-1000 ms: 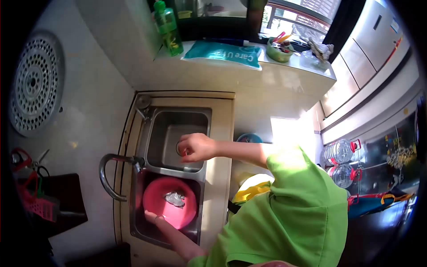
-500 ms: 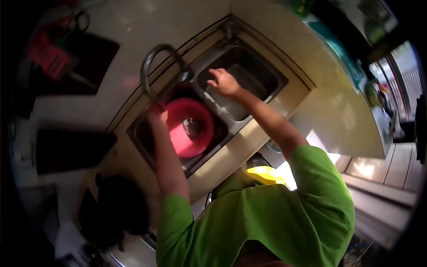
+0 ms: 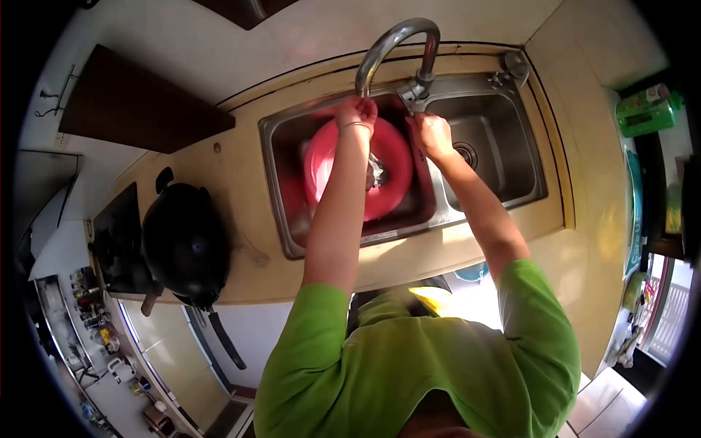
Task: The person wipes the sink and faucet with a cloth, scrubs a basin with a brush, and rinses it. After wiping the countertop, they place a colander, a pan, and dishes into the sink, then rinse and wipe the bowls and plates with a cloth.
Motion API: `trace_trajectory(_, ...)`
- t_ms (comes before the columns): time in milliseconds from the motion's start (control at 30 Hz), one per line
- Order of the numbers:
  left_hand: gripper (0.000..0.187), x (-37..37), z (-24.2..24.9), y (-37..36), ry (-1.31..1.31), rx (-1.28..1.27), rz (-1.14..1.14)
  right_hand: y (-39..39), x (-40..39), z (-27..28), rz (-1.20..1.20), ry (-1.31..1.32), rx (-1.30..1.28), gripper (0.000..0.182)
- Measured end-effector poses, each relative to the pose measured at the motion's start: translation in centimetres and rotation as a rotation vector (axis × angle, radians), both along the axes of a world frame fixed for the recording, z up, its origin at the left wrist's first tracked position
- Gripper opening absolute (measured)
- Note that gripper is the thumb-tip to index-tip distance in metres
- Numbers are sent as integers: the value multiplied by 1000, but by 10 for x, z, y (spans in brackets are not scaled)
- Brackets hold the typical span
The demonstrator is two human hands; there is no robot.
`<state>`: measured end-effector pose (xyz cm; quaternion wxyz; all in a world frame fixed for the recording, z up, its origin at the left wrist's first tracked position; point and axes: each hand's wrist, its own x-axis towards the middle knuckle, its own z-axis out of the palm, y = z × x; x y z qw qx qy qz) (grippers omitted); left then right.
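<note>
My left hand (image 3: 356, 114), a thin band on its wrist, is right beneath the spout of the curved metal faucet (image 3: 394, 44). Its palm is turned up and its fingers are loosely cupped, with nothing visible in them. My right hand (image 3: 432, 136) is at the faucet's base, fingers closed around the lever, which they mostly hide. Under my left forearm, a round pink basin (image 3: 396, 146) sits in the left bowl of the metal sink (image 3: 293, 244). Something grey and silvery shows in the basin; I cannot make out what it is.
Left of the sink, a black wok (image 3: 186, 237) stands by a dark stove (image 3: 117, 233). A dark brown panel (image 3: 135, 98) juts from the wall above. A drain (image 3: 465, 155) shows in the right bowl. A green bottle (image 3: 646, 117) is at the far right.
The camera view has turned and steadied. My left hand has gone from beside the pink basin's rim to under the spout. My right hand has moved from above the right bowl to the faucet lever.
</note>
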<state>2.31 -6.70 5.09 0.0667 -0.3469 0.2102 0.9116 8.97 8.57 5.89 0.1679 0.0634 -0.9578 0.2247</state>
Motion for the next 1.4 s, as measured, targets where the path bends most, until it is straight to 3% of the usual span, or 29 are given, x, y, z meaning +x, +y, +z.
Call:
trace_trajectory(167,20,1,11,18,-32,-97,47,-19,-4,10,-39,-143,121,19)
trace_trajectory(233,23,7,7,15,201,-394,-159,-29,-4,34,-51,99,-210,13)
trace_trajectory(267,23,8,6,9,204,-394,-149,-36,-12,31,-42,103,-209,13)
trace_trajectory(333,28,6,-7,-4,422,16,-310,-55,-26,24,274,-671,-1901,14)
trace_trajectory(400,35,2,-10,3,457,135,-262,-80,-36,23,424,-632,-2284,15)
trace_trajectory(433,36,10,6,3,490,282,-185,-90,-35,21,251,-638,-2416,18)
trace_trajectory(467,38,21,21,2,514,426,-109,-96,-45,6,225,-666,-2410,19)
trace_trajectory(533,40,27,22,1,532,570,-19,-102,-61,-25,768,-853,-2721,21)
trace_trajectory(567,39,27,19,4,542,545,13,-100,-67,-32,757,-865,-2718,21)
trace_trajectory(633,37,33,6,11,546,496,85,-99,-63,-20,262,-836,-2856,24)
trace_trajectory(667,36,33,2,13,557,470,119,-100,-60,-10,254,-851,-2847,24)
trace_trajectory(733,34,28,-9,20,580,418,179,-100,-48,13,-167,-857,-2567,20)
trace_trajectory(767,34,17,-46,25,550,370,219,-65,-59,-47,290,-1144,-2347,64)
trace_trajectory(800,35,29,-26,23,580,371,135,-77,-28,21,148,-1022,-2309,17)
trace_trajectory(867,37,41,10,25,453,282,130,-56,-17,38,101,-1325,-2362,16)
trace_trajectory(900,37,37,0,23,455,293,129,-51,-9,55,128,-1321,-2366,16)
trace_trajectory(933,36,26,-19,20,483,505,68,-48,-2,76,160,-1316,-2368,16)
trace_trajectory(967,36,20,-27,21,508,717,3,-45,2,96,170,-1239,-2251,17)
trace_trajectory(1000,36,23,-10,23,511,723,1,-42,2,111,216,-1237,-2274,19)
trace_trajectory(1067,35,30,39,25,192,340,165,-29,-11,135,352,-1178,-2126,21)
trace_trajectory(1100,34,31,44,24,158,408,220,-30,-17,151,374,-1095,-1986,22)
trace_trajectory(1167,34,24,29,24,260,442,184,-38,-26,185,380,-961,-1715,25)
trace_trajectory(1200,34,25,31,23,348,470,153,-40,-30,185,383,-956,-1711,25)
trace_trajectory(1267,35,25,35,23,227,466,154,-45,-35,181,582,-184,-387,23)
trace_trajectory(1300,35,21,28,23,298,419,98,-60,-18,198,375,-122,-103,20)
trace_trajectory(1333,34,25,49,19,369,369,43,-61,-25,183,687,338,214,19)
trace_trajectory(1400,31,31,66,20,291,346,-10,-62,-30,169,738,321,627,22)
